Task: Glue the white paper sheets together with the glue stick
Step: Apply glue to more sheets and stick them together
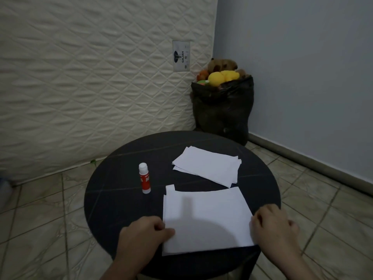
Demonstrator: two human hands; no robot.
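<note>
Left hand (148, 229) and right hand (271, 221) are pinching the sheets' (205, 217) side edges, squaring them; capped glue stick (144, 178) is standing nearby.

Both forearms run off the bottom edge; the glue stick's (144, 178) label print is too small to read.

One glue stick (144, 178); two groups of white paper sheets, a far stack (207, 166) and near sheets (205, 219). Two hands, the left hand (145, 233) and the right hand (272, 227); one round table (113, 199); one black bag (222, 110).

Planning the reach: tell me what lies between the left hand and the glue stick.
Head view: only bare dark table between the left hand and the upright glue stick; the near sheets lie to the right.
</note>
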